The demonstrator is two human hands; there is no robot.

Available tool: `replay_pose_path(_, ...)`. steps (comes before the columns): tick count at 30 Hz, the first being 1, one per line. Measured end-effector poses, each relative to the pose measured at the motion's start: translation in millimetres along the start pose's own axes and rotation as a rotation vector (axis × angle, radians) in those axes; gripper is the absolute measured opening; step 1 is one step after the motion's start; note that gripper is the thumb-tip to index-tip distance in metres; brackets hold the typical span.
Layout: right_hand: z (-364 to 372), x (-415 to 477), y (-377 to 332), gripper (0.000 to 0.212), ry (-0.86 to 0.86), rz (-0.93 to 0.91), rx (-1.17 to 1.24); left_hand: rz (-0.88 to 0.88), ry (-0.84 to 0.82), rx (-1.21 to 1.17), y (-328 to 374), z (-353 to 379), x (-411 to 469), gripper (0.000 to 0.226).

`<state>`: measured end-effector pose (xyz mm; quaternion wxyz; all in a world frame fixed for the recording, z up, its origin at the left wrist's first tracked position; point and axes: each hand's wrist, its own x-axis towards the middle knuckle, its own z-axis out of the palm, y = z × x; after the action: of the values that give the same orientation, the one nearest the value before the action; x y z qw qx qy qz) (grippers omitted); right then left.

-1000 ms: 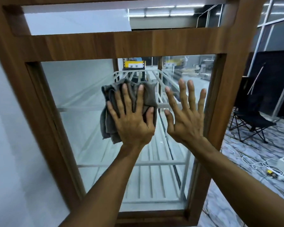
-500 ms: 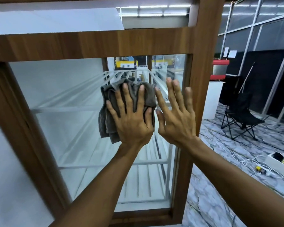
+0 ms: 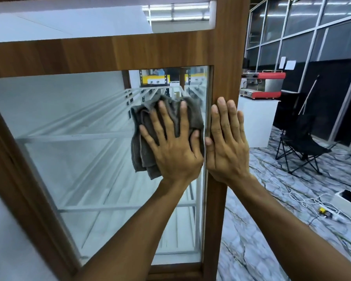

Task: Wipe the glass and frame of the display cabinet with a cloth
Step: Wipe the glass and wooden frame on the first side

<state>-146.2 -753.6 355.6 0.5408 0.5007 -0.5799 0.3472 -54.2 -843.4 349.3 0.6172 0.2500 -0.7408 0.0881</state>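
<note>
Left hand (image 3: 175, 153) flattens crumpled grey cloth (image 3: 144, 138) on glass (image 3: 79, 155).

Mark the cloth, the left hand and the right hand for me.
cloth (image 3: 140, 157), head view, folds below the little finger.
left hand (image 3: 176, 155), head view, back of hand.
right hand (image 3: 228, 153), head view, back of hand.

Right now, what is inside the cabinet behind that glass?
Behind the glass, white metal shelf rails run across at several levels. The patch under the grey cloth and the left hand pressing it is hidden.
</note>
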Motion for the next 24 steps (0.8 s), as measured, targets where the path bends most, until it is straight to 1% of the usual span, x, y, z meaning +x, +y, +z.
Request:
replay_pose_path(3,2.0,-3.6,1.8,0.056,0.024,0.009,0.072,0.273,-0.066,0.022,-13.4,2.3,-12.4,0.063)
replay_pose_path(4,2.6,-5.0,0.7,0.056,0.033,0.016,0.090,0.316,-0.068,0.031,-20.1,1.0,-10.8,0.064)
replay_pose_path(6,3.7,-7.6,-0.4,0.054,0.042,0.028,0.108,0.306,-0.045,0.031,-25.8,-0.9,-3.5,0.065)
replay_pose_path(9,4.3,-8.4,0.0,0.053,0.046,0.043,0.112,0.177,0.003,0.026,-9.5,5.3,-2.8,0.062)
replay_pose_path(11,3.7,-8.2,-0.1,0.053,0.042,0.048,0.124,0.145,-0.002,0.032,3.3,11.1,-10.4,0.064)
replay_pose_path(15,2.0,-8.3,-0.6,0.055,0.025,0.053,0.106,0.228,-0.046,0.019,-3.5,11.1,-13.2,0.066)
replay_pose_path(20,2.9,-10.0,-2.3,0.057,0.028,0.062,0.067,0.345,-0.048,-0.030,-18.2,3.7,-6.7,0.069)
replay_pose_path(24,5.6,-11.0,-12.2,0.060,0.052,0.108,-0.031,0.355,-0.024,-0.046,-24.8,2.8,-4.1,0.065)
